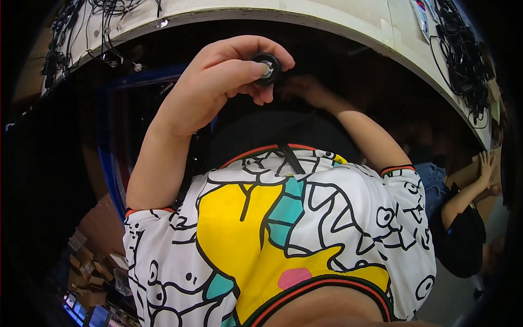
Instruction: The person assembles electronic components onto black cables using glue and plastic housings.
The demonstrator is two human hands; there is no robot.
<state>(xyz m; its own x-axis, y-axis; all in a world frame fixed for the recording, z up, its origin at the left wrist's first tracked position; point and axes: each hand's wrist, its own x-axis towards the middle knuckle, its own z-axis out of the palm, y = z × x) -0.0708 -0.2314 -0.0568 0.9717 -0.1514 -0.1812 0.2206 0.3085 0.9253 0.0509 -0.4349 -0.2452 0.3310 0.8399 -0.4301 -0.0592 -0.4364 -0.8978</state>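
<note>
Raised below the bench edge, my left hand (218, 76) is closed on a small round black-rimmed part (277, 68). Its thumb presses on the shiny, silvery middle, and the other fingers curl behind the rim. What exactly the part is cannot be made out. Just to the right and slightly lower, my right hand (308, 90) is in deep shadow under the bench. Its fingers point toward my left hand, apart from the black-rimmed part. The dark hides whether those fingers hold anything.
A white bench (327, 22) curves across the far side. Black cables with clear ends (109, 46) hang over its left edge; a black cable bundle (463, 60) lies at right. A blue-rimmed bin (106, 141) stands at left, cardboard boxes (90, 272) lower left. Another person (460, 229) is at right.
</note>
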